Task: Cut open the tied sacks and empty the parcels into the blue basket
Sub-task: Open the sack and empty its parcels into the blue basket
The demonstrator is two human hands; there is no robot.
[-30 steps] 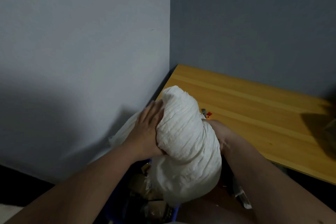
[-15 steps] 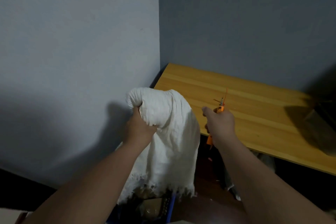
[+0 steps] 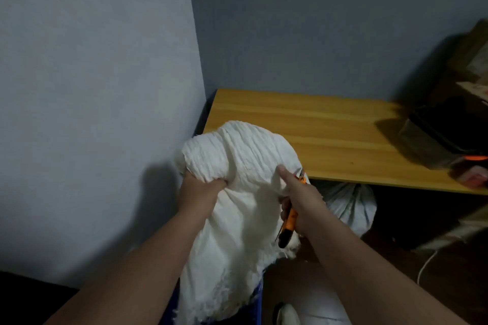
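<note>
A white woven sack [image 3: 237,219] hangs upside down in front of me, its frayed open end at the bottom over the blue basket [image 3: 257,298], of which only a rim strip shows. My left hand [image 3: 200,190] grips a bunch of the sack's upper cloth. My right hand [image 3: 298,198] holds orange-handled scissors [image 3: 289,221] and also pinches the sack's right side. The basket's contents are hidden by the sack.
A wooden table [image 3: 330,134] stands against the grey wall, with dark boxes [image 3: 443,134] at its right end. Another tied white sack [image 3: 348,203] sits on the floor under the table. A white cable [image 3: 427,264] lies on the dark floor at right.
The sack went from bulging to limp and empty. My right hand, which was apart holding the scissors, has come back to grasp the sack's right side.
</note>
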